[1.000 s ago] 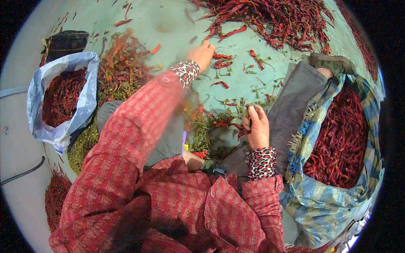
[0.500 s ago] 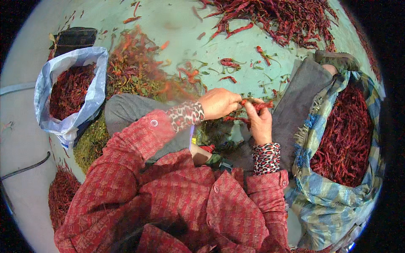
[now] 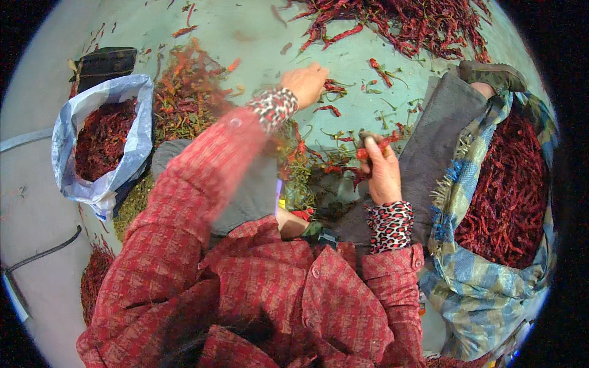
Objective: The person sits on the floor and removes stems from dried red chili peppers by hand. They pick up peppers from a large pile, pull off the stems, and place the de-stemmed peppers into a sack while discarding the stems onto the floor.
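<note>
Red, wrinkled chili pepper (image 3: 386,142) sits right of centre in the head view, clamped between the thumb and fingers of the right hand (image 3: 384,175). Upper centre, the left hand (image 3: 304,84) lies low over the pale green floor (image 3: 257,58), beside a few loose red peppers with thin green stalks (image 3: 335,89); its fingertips are hidden, so I cannot tell whether they grip anything. A dark red heap of dried peppers (image 3: 405,30) fills the top right, and a blue-and-cream checked cloth sack (image 3: 485,294) of peppers stands at far right. The step in hand looks like picking over single peppers; the next move seems to call for a light left-hand pinch with the right hold steady.
</note>
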`<state>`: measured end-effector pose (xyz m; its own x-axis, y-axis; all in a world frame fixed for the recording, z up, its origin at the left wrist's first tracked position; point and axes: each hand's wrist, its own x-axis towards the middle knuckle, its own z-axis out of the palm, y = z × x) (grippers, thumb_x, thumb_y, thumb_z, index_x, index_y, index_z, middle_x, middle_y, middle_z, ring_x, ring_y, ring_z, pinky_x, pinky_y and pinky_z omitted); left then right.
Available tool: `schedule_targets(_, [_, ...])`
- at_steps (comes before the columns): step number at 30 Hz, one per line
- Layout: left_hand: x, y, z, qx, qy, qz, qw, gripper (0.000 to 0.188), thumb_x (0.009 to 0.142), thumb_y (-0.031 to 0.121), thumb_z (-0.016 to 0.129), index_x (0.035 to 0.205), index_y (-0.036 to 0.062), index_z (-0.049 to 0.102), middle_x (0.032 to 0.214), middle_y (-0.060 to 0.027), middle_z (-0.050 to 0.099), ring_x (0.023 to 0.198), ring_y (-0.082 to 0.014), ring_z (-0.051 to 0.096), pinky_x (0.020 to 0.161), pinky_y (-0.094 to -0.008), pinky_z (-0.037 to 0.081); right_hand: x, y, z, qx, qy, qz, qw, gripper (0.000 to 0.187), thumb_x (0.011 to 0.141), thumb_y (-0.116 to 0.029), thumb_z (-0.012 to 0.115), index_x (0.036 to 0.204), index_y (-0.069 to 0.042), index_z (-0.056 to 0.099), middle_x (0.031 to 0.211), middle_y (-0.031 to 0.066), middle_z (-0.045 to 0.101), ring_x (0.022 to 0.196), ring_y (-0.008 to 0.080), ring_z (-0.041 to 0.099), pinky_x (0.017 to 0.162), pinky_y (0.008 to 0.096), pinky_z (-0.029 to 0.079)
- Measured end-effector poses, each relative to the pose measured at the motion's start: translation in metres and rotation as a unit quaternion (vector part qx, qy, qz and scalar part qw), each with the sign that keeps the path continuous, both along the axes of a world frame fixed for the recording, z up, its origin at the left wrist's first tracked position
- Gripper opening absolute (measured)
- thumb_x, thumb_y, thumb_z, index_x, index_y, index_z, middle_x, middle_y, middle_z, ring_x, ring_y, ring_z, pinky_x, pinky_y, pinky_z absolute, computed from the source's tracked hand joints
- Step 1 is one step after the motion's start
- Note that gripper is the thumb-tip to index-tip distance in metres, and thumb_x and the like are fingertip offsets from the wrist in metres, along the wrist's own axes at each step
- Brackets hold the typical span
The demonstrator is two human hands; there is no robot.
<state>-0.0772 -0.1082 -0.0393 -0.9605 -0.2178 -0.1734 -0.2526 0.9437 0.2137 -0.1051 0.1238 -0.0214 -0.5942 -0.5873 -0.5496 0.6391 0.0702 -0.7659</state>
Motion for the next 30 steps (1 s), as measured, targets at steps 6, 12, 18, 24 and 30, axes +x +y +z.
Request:
schedule_targets(6, [0.004, -0.016, -0.029, 0.036, 0.029, 0.078, 0.996, 0.029, 0.076, 0.024, 0.054, 0.095, 0.0024, 0.048, 0.085, -0.0131, 0.056, 0.079, -0.0275, 0.056, 0.066, -0.0382, 0.044, 0.002, -0.002, -0.001, 0.043, 0.045, -0.008, 0.998, 0.023, 0.081, -0.024, 0.055, 0.096, -0.008, 0.057, 0.071, -0.0048, 0.049, 0.056, 0.0022, 0.041, 0.047, 0.0154, 0.031])
schedule_targets(12, [0.036, 0.036, 0.038, 0.473, 0.037, 0.207, 0.855, 0.036, 0.079, 0.027, 0.054, 0.101, -0.0011, 0.049, 0.078, -0.0053, 0.057, 0.064, -0.0099, 0.053, 0.056, -0.0241, 0.044, 0.008, -0.006, 0.008, 0.038, 0.072, 0.011, 0.997, 0.033, 0.082, -0.028, 0.052, 0.106, -0.005, 0.054, 0.076, -0.0064, 0.049, 0.060, 0.0011, 0.039, 0.050, 0.0141, 0.032])
schedule_targets(18, [0.071, 0.103, 0.032, 0.439, 0.105, 0.119, 0.885, 0.020, 0.081, 0.019, 0.052, 0.090, 0.0019, 0.055, 0.070, -0.0034, 0.055, 0.066, -0.0074, 0.051, 0.060, -0.0236, 0.043, 0.023, -0.001, 0.003, 0.010, 0.139, 0.063, 0.988, 0.032, 0.085, -0.024, 0.049, 0.106, 0.000, 0.049, 0.091, 0.0027, 0.054, 0.081, 0.0079, 0.048, 0.072, 0.0221, 0.039])
schedule_targets(24, [0.084, 0.091, 0.037, 0.451, 0.165, 0.095, 0.872, 0.022, 0.082, 0.020, 0.049, 0.091, 0.0008, 0.056, 0.077, -0.0036, 0.057, 0.071, -0.0105, 0.052, 0.066, -0.0241, 0.043, 0.033, 0.007, 0.011, -0.001, 0.139, 0.135, 0.981, 0.026, 0.085, -0.021, 0.048, 0.103, -0.003, 0.049, 0.071, -0.0040, 0.048, 0.055, 0.0028, 0.040, 0.049, 0.0167, 0.034])
schedule_targets(30, [0.093, 0.092, 0.052, 0.632, 0.054, 0.153, 0.758, 0.023, 0.085, 0.023, 0.047, 0.093, 0.0032, 0.053, 0.077, -0.0004, 0.055, 0.069, -0.0072, 0.052, 0.060, -0.0200, 0.041, 0.040, 0.012, 0.010, -0.017, 0.143, 0.214, 0.966, 0.026, 0.085, -0.021, 0.049, 0.104, -0.004, 0.049, 0.080, -0.0029, 0.053, 0.060, 0.0028, 0.043, 0.051, 0.0173, 0.037])
